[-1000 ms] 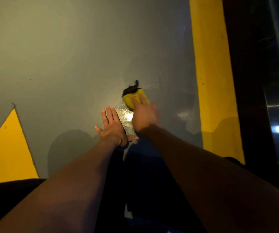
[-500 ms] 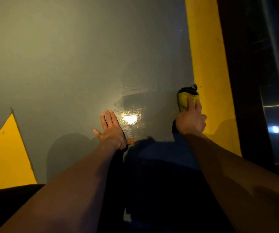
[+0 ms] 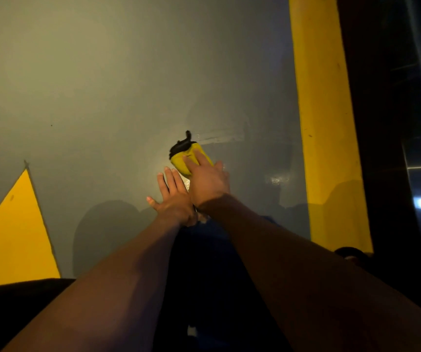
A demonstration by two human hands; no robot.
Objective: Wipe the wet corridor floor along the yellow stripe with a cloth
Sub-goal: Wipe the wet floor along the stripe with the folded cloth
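right hand (image 3: 208,182) presses flat fingers on the yellow cloth (image 3: 189,158), pinning it to the grey floor (image 3: 103,85) just ahead of the open left hand (image 3: 174,199), well left of the yellow stripe (image 3: 323,123). cloth's long axis runs up-left, dark end leading. a streak and shiny patches beside the stripe look wet, so it's partway, i reckon.
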